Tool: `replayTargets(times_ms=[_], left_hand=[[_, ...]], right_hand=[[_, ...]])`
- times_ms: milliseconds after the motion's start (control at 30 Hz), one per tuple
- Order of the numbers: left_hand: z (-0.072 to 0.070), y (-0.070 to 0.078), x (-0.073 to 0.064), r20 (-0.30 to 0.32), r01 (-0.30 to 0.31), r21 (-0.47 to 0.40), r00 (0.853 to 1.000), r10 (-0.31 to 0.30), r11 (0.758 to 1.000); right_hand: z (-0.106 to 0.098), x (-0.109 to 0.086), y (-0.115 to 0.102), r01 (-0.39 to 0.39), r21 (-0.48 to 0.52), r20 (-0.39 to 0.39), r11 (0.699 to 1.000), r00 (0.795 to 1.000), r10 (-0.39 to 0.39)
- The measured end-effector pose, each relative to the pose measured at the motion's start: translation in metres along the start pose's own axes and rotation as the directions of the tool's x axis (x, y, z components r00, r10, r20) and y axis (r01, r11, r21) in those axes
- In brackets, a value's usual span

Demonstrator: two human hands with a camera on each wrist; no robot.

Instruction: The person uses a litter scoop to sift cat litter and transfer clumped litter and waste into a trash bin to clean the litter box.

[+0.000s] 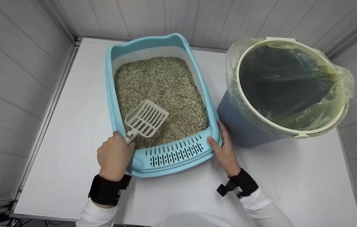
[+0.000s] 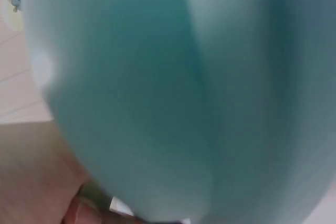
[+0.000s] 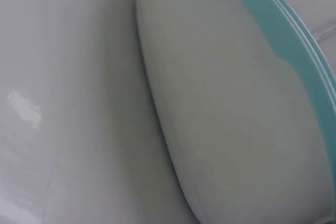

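A blue-rimmed litter box (image 1: 178,165) stands on the table, filled with grainy litter (image 1: 165,85). My left hand (image 1: 115,154) grips the handle of a beige slotted litter scoop (image 1: 148,118) at the box's near left corner. The scoop's head lies tilted over the litter. At the near right corner, my right hand (image 1: 225,153) holds the rim, thumb on top and fingers along the outer side. Blue plastic of the rim (image 2: 147,77) fills most of the left wrist view. The box's pale outer wall (image 3: 226,103) shows in the right wrist view, with no fingers there.
Close to the right of the litter box stands a blue bin (image 1: 247,132) lined with a thin yellowish plastic bag (image 1: 310,116). Both stand on a white table (image 1: 61,145). Grey panel walls (image 1: 213,25) rise behind and at both sides.
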State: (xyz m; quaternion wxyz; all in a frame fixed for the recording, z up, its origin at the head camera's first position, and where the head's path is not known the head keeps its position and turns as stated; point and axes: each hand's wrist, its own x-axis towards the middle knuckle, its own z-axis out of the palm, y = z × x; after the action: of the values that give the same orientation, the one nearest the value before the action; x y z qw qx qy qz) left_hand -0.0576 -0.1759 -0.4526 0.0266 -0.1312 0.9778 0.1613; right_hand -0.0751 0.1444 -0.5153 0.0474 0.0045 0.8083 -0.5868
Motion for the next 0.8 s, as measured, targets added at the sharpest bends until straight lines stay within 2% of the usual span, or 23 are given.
replayTargets(times_ms=[67, 133, 167, 233, 333, 400, 500, 700, 800], left_hand=[[-0.004, -0.003, 0.003, 0.017, -0.007, -0.003, 1.0, 0.007, 1.0], [-0.007, -0.005, 0.008, 0.024, -0.015, 0.001, 1.0, 0.015, 1.0], [-0.009, -0.005, 0.01, 0.028, -0.019, 0.004, 0.999, 0.019, 1.0], [-0.012, -0.005, 0.016, 0.031, -0.026, 0.008, 0.999, 0.025, 1.0], [-0.016, -0.004, 0.027, 0.03, -0.037, 0.025, 0.999, 0.036, 0.999], [-0.019, -0.002, 0.035, 0.031, -0.043, 0.035, 0.999, 0.042, 0.998], [-0.022, -0.001, 0.048, 0.046, -0.048, 0.044, 0.998, 0.046, 0.998], [-0.032, 0.001, 0.07, 0.055, -0.07, 0.06, 0.996, 0.067, 0.996], [-0.035, 0.001, 0.077, 0.051, -0.079, 0.064, 0.996, 0.076, 0.995]], right_hand=[[0.003, -0.013, 0.0, 0.132, -0.142, -0.016, 0.981, 0.991, -0.136], [0.007, -0.024, -0.002, 0.271, -0.286, -0.005, 0.919, 0.959, -0.284], [0.009, -0.028, -0.003, 0.34, -0.344, 0.017, 0.875, 0.934, -0.356], [0.015, -0.035, -0.005, 0.47, -0.446, 0.088, 0.761, 0.87, -0.486], [0.026, -0.04, -0.009, 0.615, -0.532, 0.229, 0.582, 0.766, -0.601], [0.034, -0.041, -0.012, 0.662, -0.568, 0.315, 0.489, 0.723, -0.615], [0.044, -0.04, -0.017, 0.7, -0.595, 0.42, 0.394, 0.689, -0.59], [0.063, -0.028, -0.023, 0.732, -0.639, 0.554, 0.237, 0.652, -0.518], [0.07, -0.021, -0.024, 0.747, -0.64, 0.593, 0.18, 0.629, -0.503]])
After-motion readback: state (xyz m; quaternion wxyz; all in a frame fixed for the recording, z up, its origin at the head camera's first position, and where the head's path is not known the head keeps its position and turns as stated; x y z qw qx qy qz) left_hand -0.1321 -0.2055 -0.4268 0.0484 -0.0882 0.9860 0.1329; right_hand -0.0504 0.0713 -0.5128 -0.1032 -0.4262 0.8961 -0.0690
